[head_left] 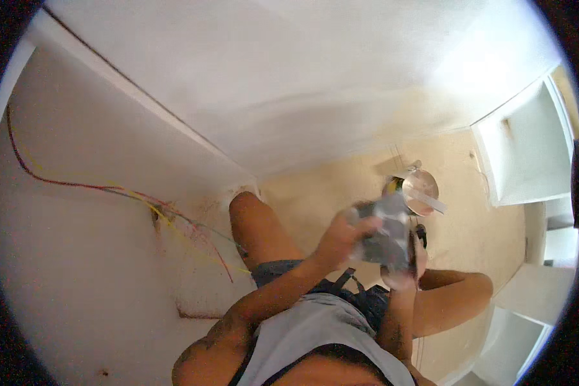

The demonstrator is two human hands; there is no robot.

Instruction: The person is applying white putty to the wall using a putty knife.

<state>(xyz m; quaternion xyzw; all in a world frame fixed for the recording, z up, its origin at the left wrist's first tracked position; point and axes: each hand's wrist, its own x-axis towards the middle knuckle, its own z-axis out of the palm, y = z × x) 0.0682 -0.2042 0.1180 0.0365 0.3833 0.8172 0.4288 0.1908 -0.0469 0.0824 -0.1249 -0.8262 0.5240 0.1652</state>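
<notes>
Both my hands are raised in front of my lap around a dark grey, box-like thing (389, 235) with pale, shiny patches. It is smeared by motion, so I cannot tell its kind. My left hand (344, 233) grips its left side, fingers bent over the face. From the right and below, my right hand (413, 265) is closed on its edge, partly hidden behind it. Just beyond it, a round, pale container (422, 191) sits on the floor with a flat light strip (426, 201) lying across it. A black and yellow object (393, 185) is beside that container.
Loose red, yellow and grey wires (125, 191) hang out of the left wall (77, 257). A white wall (289, 77) rises ahead. White box-like shelves (527, 154) stand along the right. My bent knees (248, 209) flank the tan floor (315, 193). A small black object (421, 233) is near my right hand.
</notes>
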